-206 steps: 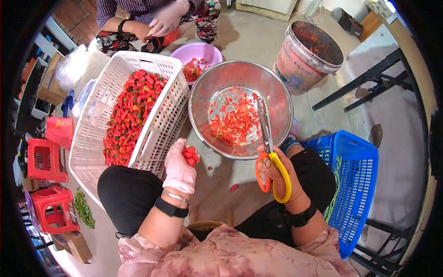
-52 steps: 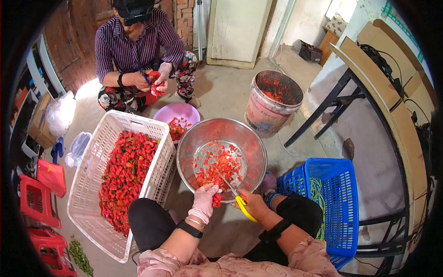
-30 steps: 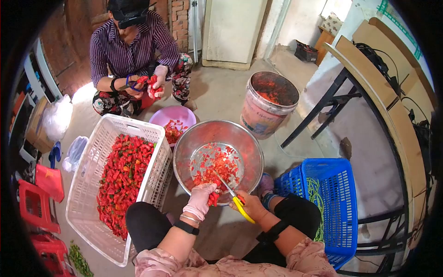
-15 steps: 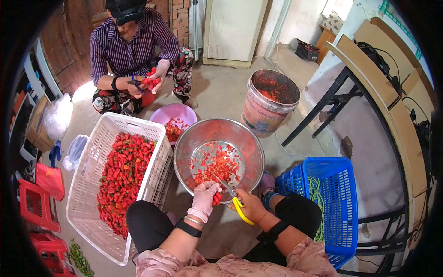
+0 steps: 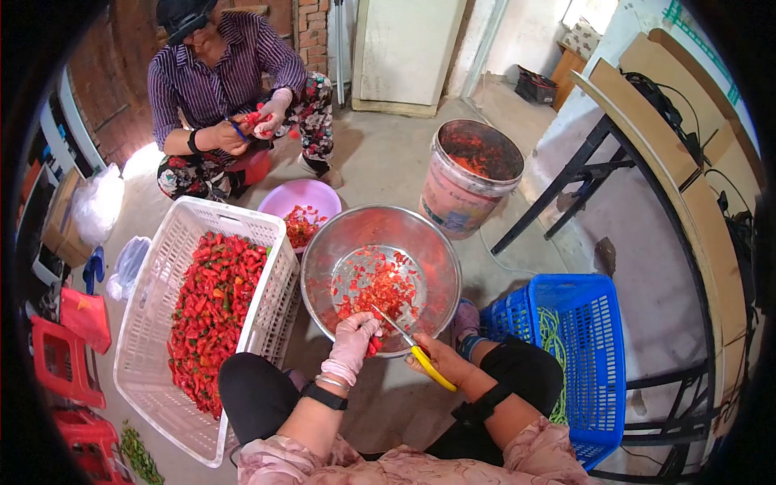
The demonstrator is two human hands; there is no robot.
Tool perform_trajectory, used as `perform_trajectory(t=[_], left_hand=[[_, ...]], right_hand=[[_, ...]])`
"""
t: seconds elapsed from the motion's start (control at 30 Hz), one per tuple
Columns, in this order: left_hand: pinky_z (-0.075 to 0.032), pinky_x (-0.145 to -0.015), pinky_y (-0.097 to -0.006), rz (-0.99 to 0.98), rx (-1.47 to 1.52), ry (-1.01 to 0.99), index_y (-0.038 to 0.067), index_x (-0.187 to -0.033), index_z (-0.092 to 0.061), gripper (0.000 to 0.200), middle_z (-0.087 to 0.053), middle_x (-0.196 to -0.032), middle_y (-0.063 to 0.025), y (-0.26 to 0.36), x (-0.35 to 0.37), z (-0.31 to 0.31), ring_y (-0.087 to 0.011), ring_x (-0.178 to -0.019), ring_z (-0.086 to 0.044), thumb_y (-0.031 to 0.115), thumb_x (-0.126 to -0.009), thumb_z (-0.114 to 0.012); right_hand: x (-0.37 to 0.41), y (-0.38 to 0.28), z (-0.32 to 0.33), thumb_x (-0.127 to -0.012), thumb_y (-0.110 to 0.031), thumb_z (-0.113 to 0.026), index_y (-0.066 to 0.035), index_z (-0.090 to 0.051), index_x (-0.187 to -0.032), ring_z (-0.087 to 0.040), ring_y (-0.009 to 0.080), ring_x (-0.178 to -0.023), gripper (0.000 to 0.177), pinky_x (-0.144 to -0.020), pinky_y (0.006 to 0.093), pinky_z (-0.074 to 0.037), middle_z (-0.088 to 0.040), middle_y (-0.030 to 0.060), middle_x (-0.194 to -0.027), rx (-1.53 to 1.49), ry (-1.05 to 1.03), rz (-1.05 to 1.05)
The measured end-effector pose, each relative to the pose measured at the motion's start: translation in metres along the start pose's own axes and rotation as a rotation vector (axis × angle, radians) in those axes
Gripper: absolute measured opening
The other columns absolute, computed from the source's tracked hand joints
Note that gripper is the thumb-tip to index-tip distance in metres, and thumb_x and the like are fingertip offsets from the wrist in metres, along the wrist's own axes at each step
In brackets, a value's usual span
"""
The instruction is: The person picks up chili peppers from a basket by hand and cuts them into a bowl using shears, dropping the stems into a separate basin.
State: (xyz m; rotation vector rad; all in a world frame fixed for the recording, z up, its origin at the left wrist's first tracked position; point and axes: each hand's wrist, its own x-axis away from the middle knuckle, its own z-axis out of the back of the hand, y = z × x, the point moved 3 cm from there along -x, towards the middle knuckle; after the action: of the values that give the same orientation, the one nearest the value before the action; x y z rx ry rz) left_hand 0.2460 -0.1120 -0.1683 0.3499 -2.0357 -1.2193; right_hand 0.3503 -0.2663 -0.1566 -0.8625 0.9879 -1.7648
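Note:
My left hand [image 5: 352, 343], in a pale glove, is closed around red peppers [image 5: 373, 346] at the near rim of a steel bowl [image 5: 315, 275]. Bare, my right hand [image 5: 440, 360] grips the yellow handles of a pair of scissors [image 5: 432, 370]. The scissor blades reach over the bowl, just to the right of my gloved fingers. Chopped red pepper pieces [image 5: 380, 283] lie on the bowl's bottom. To the left stands a white crate [image 5: 271, 299] full of whole red peppers [image 5: 212, 311].
A person [image 5: 234, 89] squats opposite with scissors and peppers in hand, near a pink basin [image 5: 323, 198] of cut pieces. A stained bucket [image 5: 461, 194] stands beyond my bowl. At right are a blue crate [image 5: 594, 364] with green beans and a table [image 5: 703, 250]; red stools [image 5: 69, 364] stand left.
My scissors have swung slightly, their handles moving a little right and their blades opening less. My gloved hand has shifted slightly left. The person opposite has raised the peppers and leaned left.

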Motion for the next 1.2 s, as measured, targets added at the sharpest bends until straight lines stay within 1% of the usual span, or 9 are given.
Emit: perform_trajectory(t=[0.23, 0.33, 0.43, 0.53, 0.6, 0.93, 1.03, 1.1, 1.2], left_hand=[[-0.042, -0.051, -0.02, -0.019, -0.054, -0.08, 0.002, -0.088, -0.058, 0.009, -0.057, -0.067, -0.0009, -0.003, -0.005, 0.004, -0.0078, -0.056, -0.051, 0.009, -0.083, -0.056], [-0.042, -0.053, -0.02, -0.015, -0.133, -0.048, 0.001, -0.089, -0.058, 0.01, -0.057, -0.067, -0.0007, -0.005, -0.006, 0.004, -0.0081, -0.058, -0.051, 0.009, -0.083, -0.056], [-0.043, -0.055, -0.0206, -0.145, -0.268, 0.065, 0.001, -0.09, -0.058, 0.011, -0.057, -0.067, -0.0008, -0.011, -0.01, 0.007, -0.0086, -0.059, -0.052, 0.009, -0.083, -0.056], [-0.043, -0.057, -0.0209, -0.159, -0.189, 0.09, 0.0, -0.09, -0.059, 0.011, -0.058, -0.069, -0.0016, -0.006, -0.01, 0.007, -0.0089, -0.06, -0.052, 0.008, -0.083, -0.057], [-0.043, -0.059, -0.0209, -0.085, 0.003, -0.026, -0.001, -0.09, -0.058, 0.01, -0.058, -0.07, -0.0026, -0.003, -0.01, 0.006, -0.0094, -0.062, -0.052, 0.007, -0.083, -0.057], [-0.043, -0.062, -0.0208, 0.023, 0.101, -0.285, -0.001, -0.088, -0.057, 0.009, -0.057, -0.072, -0.0041, 0.001, 0.0, 0.01, -0.0114, -0.065, -0.053, 0.006, -0.082, -0.054], [-0.043, -0.061, -0.0213, 0.034, 0.188, -0.319, -0.002, -0.088, -0.056, 0.01, -0.057, -0.072, -0.0044, -0.006, -0.002, 0.012, -0.0121, -0.064, -0.053, 0.006, -0.082, -0.054], [-0.042, -0.06, -0.0218, 0.063, 0.184, -0.272, 0.0, -0.085, -0.056, 0.008, -0.056, -0.069, -0.0034, -0.008, -0.002, 0.014, -0.0112, -0.063, -0.052, 0.007, -0.083, -0.052], [-0.042, -0.057, -0.0208, 0.041, 0.154, -0.269, 0.0, -0.084, -0.056, 0.008, -0.057, -0.069, -0.0041, -0.003, 0.005, 0.011, -0.0111, -0.061, -0.052, 0.007, -0.083, -0.051]], right_hand=[[0.003, -0.004, 0.0, -0.081, -0.028, -0.064, -0.002, -0.05, -0.107, -0.049, 0.0102, -0.076, 0.039, -0.069, 0.0258, -0.042, -0.054, 0.0026, -0.083, -0.275, -0.119, -0.148], [0.003, -0.003, -0.002, -0.08, -0.025, -0.065, -0.002, -0.051, -0.106, -0.048, 0.0076, -0.075, 0.037, -0.068, 0.0241, -0.042, -0.053, -0.0004, -0.083, -0.334, -0.089, -0.156], [0.005, 0.0, -0.003, -0.08, -0.025, -0.065, -0.002, -0.052, -0.105, -0.047, 0.0071, -0.075, 0.037, -0.068, 0.0232, -0.042, -0.053, -0.0003, -0.082, -0.29, -0.05, -0.155], [0.006, 0.009, -0.004, -0.081, -0.025, -0.064, -0.002, -0.05, -0.108, -0.047, 0.0069, -0.076, 0.038, -0.07, 0.0234, -0.042, -0.053, -0.0005, -0.083, -0.243, -0.078, -0.205], [0.006, 0.012, -0.005, -0.082, -0.024, -0.062, -0.003, -0.048, -0.111, -0.047, 0.0083, -0.077, 0.039, -0.071, 0.0243, -0.042, -0.053, 0.0009, -0.085, -0.301, -0.049, -0.139], [0.008, 0.004, -0.003, -0.084, -0.023, -0.059, -0.003, -0.044, -0.115, -0.046, 0.0112, -0.081, 0.04, -0.073, 0.0249, -0.041, -0.05, 0.0027, -0.086, -0.262, -0.194, -0.059], [0.013, -0.006, -0.001, -0.084, -0.022, -0.059, -0.004, -0.044, -0.117, -0.045, 0.0101, -0.079, 0.041, -0.072, 0.0239, -0.04, -0.049, 0.0024, -0.085, -0.458, -0.274, -0.171], [0.021, -0.022, 0.005, -0.085, -0.021, -0.058, -0.005, -0.044, -0.117, -0.044, 0.0095, -0.076, 0.039, -0.069, 0.0226, -0.039, -0.047, 0.0014, -0.083, -0.565, -0.351, -0.541], [0.018, -0.025, -0.001, -0.085, -0.019, -0.058, -0.005, -0.046, -0.114, -0.045, 0.0094, -0.074, 0.035, -0.067, 0.0223, -0.039, -0.048, 0.0006, -0.08, -0.536, -0.288, -0.353]])
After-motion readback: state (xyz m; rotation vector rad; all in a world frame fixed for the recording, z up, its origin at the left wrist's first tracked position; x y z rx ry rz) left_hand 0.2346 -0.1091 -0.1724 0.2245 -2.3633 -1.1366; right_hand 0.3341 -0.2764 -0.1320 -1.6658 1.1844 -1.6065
